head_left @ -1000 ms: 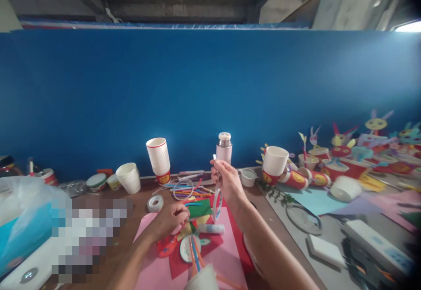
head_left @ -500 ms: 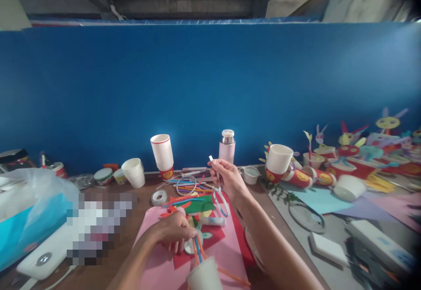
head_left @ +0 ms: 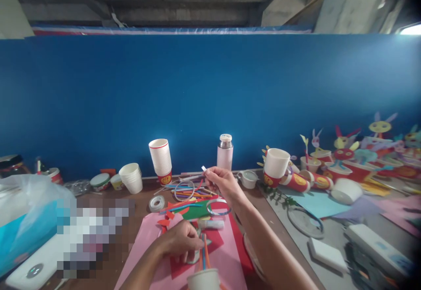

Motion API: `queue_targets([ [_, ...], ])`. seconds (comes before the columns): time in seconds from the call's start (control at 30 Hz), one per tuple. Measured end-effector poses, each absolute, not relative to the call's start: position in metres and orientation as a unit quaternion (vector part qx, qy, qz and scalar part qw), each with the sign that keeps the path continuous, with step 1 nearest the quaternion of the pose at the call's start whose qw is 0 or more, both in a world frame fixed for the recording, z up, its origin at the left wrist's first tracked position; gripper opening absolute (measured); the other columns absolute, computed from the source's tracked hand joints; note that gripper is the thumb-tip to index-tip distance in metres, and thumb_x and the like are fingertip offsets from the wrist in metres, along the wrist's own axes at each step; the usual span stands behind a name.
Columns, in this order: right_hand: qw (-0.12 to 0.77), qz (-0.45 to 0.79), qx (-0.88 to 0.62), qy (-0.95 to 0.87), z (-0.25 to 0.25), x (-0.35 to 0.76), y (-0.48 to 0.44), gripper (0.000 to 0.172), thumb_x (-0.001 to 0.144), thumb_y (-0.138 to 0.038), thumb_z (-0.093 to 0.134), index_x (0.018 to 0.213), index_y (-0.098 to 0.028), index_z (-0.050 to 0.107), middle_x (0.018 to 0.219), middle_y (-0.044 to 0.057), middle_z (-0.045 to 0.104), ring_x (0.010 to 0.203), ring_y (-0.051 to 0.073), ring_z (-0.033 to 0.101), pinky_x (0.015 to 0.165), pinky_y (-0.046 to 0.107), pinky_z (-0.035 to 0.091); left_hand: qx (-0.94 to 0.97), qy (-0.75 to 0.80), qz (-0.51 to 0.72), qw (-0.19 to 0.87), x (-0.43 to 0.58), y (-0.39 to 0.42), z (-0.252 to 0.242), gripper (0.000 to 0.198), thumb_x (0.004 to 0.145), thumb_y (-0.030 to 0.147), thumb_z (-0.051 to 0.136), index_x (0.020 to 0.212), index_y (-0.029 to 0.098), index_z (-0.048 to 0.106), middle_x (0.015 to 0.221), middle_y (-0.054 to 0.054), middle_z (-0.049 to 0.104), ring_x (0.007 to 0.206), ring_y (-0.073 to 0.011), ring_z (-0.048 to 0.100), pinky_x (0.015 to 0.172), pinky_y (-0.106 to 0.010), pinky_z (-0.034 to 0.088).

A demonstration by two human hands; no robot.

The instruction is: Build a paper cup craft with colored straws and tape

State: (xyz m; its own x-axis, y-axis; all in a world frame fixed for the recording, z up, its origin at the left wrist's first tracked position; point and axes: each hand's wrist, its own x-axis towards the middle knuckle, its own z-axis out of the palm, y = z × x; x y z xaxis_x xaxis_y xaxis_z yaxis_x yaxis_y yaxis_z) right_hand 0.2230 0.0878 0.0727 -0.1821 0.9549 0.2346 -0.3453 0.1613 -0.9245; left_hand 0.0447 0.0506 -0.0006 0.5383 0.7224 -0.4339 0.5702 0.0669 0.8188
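My right hand (head_left: 221, 184) is raised above the pink sheet, thumb and forefinger pinching a small white strip (head_left: 204, 168). A pale, thin ring (head_left: 219, 207) shows just below it; whether the fingers hold it too I cannot tell. My left hand (head_left: 184, 239) is low over the pink sheet (head_left: 144, 237) with its fingers curled together. Its fingertips are beside orange and blue sticks (head_left: 204, 255) that stick up from a white paper cup (head_left: 204, 277) at the bottom edge. What the left fingers grip is hidden. A pale round piece (head_left: 193, 257) partly shows beneath that hand.
Behind the hands stand a stack of paper cups (head_left: 160, 158), a tape roll (head_left: 157, 203), a pink flask (head_left: 225, 156) and loose coloured sticks (head_left: 184, 191). A glue stick (head_left: 211, 224) lies between the hands. Decorated cups (head_left: 338, 167) crowd the right side.
My right hand has moved slightly left and lower with the white strip. The pale ring has swung flatter. The cup with sticks looks more upright, and the view has shifted a little.
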Motion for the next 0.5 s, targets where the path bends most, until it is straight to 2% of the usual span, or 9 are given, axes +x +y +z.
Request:
queue_targets([
  [0.1, 0.563, 0.577, -0.297, -0.512, 0.072, 0.224, 0.088, 0.028, 0.072, -0.04, 0.065, 0.075, -0.013, 0.062, 0.053, -0.003, 0.054, 0.04, 0.004, 0.039, 0.04, 0.016, 0.027, 0.671, 0.475, 0.069, 0.566, 0.049, 0.047, -0.001, 0.027, 0.064, 0.031, 0.055, 0.041, 0.018, 0.049, 0.039, -0.001, 0.055, 0.024, -0.0079, 0.036, 0.03, -0.023, 0.025],
  [0.23, 0.56, 0.573, -0.29, -0.523, 0.073, 0.224, 0.087, 0.025, 0.073, -0.039, 0.064, 0.074, -0.014, 0.062, 0.052, -0.003, 0.054, 0.04, 0.003, 0.039, 0.041, 0.016, 0.028, 0.658, 0.467, 0.104, 0.582, 0.055, 0.043, -0.002, 0.025, 0.063, 0.028, 0.059, 0.041, 0.018, 0.049, 0.039, 0.0, 0.053, 0.028, -0.009, 0.04, 0.032, -0.023, 0.025],
  [0.4, 0.552, 0.559, -0.31, -0.535, 0.073, 0.225, 0.087, 0.027, 0.075, -0.039, 0.061, 0.076, -0.013, 0.064, 0.053, -0.003, 0.055, 0.04, 0.003, 0.039, 0.041, 0.015, 0.029, 0.621, 0.434, 0.165, 0.631, 0.06, 0.042, -0.002, 0.016, 0.063, 0.028, 0.065, 0.056, 0.015, 0.058, 0.05, 0.0, 0.057, 0.038, -0.0093, 0.047, 0.039, -0.022, 0.033],
  [0.5, 0.553, 0.551, -0.313, -0.541, 0.076, 0.226, 0.085, 0.028, 0.076, -0.04, 0.06, 0.076, -0.013, 0.065, 0.053, -0.003, 0.054, 0.039, 0.003, 0.039, 0.04, 0.016, 0.027, 0.595, 0.402, 0.204, 0.666, 0.063, 0.041, 0.005, 0.02, 0.064, 0.034, 0.066, 0.07, 0.015, 0.06, 0.062, -0.003, 0.064, 0.051, -0.0128, 0.057, 0.051, -0.025, 0.042],
])
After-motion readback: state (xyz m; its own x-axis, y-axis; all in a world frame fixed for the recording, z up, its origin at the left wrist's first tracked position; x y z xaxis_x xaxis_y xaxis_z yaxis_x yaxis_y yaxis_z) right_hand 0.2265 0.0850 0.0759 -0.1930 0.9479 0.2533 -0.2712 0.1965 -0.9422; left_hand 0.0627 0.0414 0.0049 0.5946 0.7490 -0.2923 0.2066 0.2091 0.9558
